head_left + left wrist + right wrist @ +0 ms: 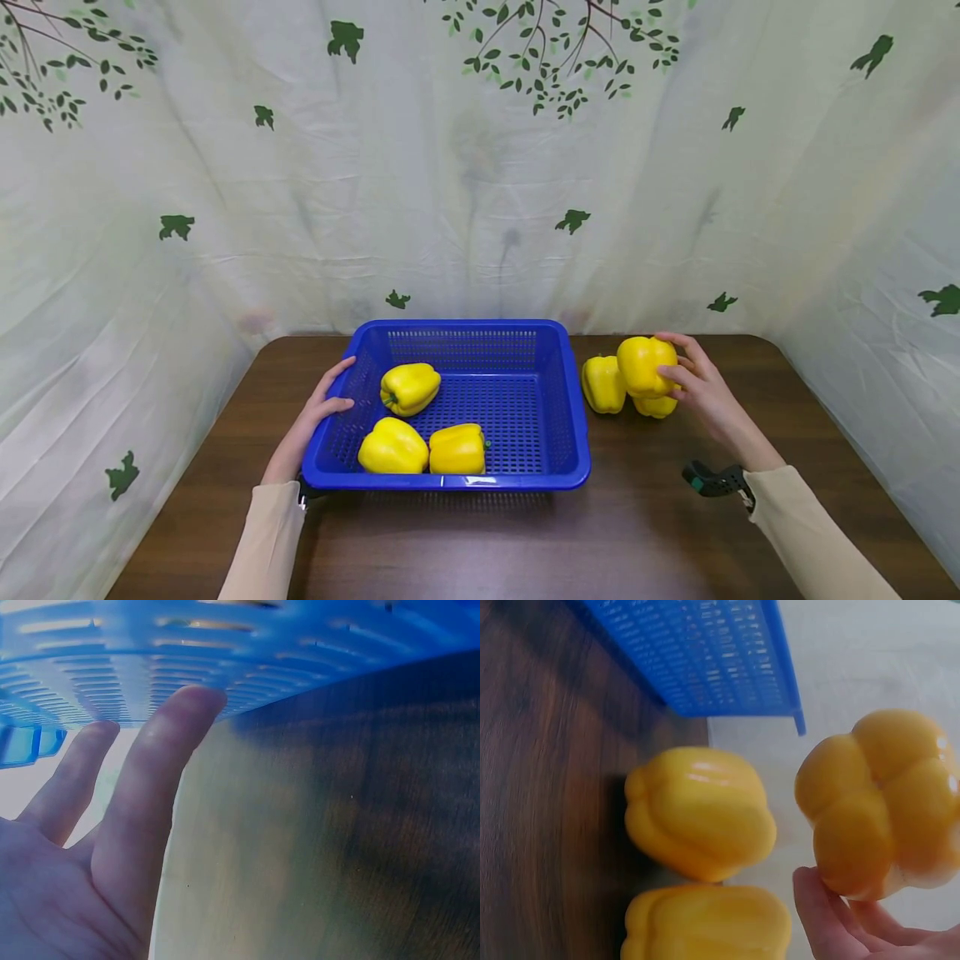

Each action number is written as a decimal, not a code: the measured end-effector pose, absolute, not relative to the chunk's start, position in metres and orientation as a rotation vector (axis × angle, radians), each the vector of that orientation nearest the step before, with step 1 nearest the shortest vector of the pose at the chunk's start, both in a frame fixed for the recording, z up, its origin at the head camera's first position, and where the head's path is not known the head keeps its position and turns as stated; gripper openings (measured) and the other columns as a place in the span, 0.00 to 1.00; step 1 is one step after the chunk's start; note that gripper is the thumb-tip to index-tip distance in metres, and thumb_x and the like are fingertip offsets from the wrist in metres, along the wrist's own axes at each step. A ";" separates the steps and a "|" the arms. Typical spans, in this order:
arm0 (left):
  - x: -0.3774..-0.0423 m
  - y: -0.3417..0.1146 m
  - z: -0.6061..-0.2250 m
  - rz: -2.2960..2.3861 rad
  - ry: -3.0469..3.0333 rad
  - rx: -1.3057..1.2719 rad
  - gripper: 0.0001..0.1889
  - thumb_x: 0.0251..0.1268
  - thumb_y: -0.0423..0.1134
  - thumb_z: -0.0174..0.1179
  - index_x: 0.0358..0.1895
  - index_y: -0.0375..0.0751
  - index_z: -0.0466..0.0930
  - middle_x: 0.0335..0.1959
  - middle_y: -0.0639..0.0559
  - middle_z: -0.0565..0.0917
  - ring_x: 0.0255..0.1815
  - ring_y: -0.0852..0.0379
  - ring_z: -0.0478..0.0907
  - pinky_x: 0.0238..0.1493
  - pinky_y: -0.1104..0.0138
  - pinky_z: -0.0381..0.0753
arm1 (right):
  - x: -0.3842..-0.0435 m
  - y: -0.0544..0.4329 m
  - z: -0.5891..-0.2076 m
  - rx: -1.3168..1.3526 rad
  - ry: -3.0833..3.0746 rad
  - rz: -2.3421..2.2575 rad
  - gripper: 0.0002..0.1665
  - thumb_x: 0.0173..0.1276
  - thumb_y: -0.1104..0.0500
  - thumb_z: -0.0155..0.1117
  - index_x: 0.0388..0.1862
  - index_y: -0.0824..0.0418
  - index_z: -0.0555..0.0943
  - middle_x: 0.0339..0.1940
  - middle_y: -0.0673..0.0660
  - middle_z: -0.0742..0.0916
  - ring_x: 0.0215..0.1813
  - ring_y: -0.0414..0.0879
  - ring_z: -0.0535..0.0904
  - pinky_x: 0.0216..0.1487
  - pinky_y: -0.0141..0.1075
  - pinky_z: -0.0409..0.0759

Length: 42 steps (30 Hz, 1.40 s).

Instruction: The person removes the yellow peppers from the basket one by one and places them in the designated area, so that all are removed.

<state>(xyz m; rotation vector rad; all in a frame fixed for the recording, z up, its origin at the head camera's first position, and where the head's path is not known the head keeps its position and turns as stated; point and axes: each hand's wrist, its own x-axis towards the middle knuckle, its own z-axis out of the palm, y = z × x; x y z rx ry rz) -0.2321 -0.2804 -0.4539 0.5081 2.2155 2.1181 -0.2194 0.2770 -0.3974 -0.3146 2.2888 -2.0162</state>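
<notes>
My right hand (702, 387) grips a yellow bell pepper (645, 367) and holds it raised, its lobed bottom (885, 799) facing the right wrist camera. Below it on the table are two more yellow bell peppers, one on the left (603, 384) and one partly hidden behind the held one (656, 406). A blue plastic basket (465, 481) stands at the middle, with three yellow bell peppers in its left part: one at the back (410, 388), two at the front (393, 447) (457, 449). My left hand (315, 412) touches the basket's left side with fingers extended; its thumb (161, 765) lies against the slotted wall.
The brown wooden table (480, 550) extends around the basket, its back edge against a pale curtain (450, 208) printed with green leaves. Similar cloth hangs at both sides. A dark strap device (716, 481) sits on the right wrist.
</notes>
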 end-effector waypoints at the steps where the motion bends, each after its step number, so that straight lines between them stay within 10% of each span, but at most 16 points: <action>1: -0.232 -0.280 -0.454 2.119 2.216 0.506 0.34 0.63 0.25 0.44 0.69 0.64 0.64 0.68 0.33 0.53 0.55 0.64 0.69 0.51 0.74 0.70 | -0.219 0.279 -0.398 -0.317 2.293 -2.019 0.26 0.76 0.58 0.50 0.70 0.48 0.60 0.63 0.63 0.62 0.52 0.46 0.70 0.48 0.32 0.76; 9: -0.233 -0.280 -0.455 2.129 2.223 0.528 0.34 0.63 0.24 0.45 0.69 0.61 0.64 0.61 0.53 0.61 0.54 0.64 0.70 0.51 0.74 0.70 | -0.219 0.291 -0.404 -0.357 2.297 -2.060 0.26 0.75 0.61 0.50 0.69 0.49 0.60 0.62 0.61 0.62 0.52 0.45 0.70 0.49 0.29 0.76; 17: -0.232 -0.281 -0.454 2.108 2.231 0.512 0.34 0.64 0.26 0.44 0.70 0.63 0.63 0.68 0.32 0.53 0.55 0.65 0.68 0.51 0.75 0.70 | -0.219 0.302 -0.409 -0.364 2.247 -2.175 0.25 0.75 0.64 0.49 0.68 0.49 0.63 0.56 0.57 0.66 0.49 0.42 0.71 0.47 0.27 0.76; 26: -0.231 -0.281 -0.455 2.154 2.174 0.565 0.34 0.64 0.24 0.44 0.71 0.59 0.62 0.64 0.49 0.60 0.56 0.64 0.69 0.52 0.74 0.70 | -0.218 0.314 -0.419 -0.274 2.278 -2.262 0.24 0.75 0.63 0.50 0.67 0.48 0.64 0.57 0.49 0.66 0.48 0.42 0.70 0.44 0.27 0.76; 35: -0.231 -0.279 -0.454 2.123 2.217 0.547 0.34 0.64 0.24 0.44 0.71 0.60 0.61 0.69 0.28 0.50 0.56 0.66 0.68 0.52 0.75 0.68 | -0.215 0.333 -0.433 -0.136 2.268 -2.382 0.24 0.76 0.63 0.48 0.67 0.49 0.64 0.58 0.45 0.63 0.47 0.40 0.70 0.41 0.26 0.76; 42: -0.231 -0.279 -0.455 2.132 2.231 0.559 0.34 0.63 0.24 0.44 0.70 0.59 0.63 0.67 0.35 0.55 0.56 0.65 0.68 0.52 0.75 0.68 | -0.213 0.346 -0.443 -0.058 2.277 -2.403 0.24 0.76 0.62 0.48 0.67 0.47 0.64 0.56 0.44 0.64 0.45 0.38 0.72 0.41 0.26 0.76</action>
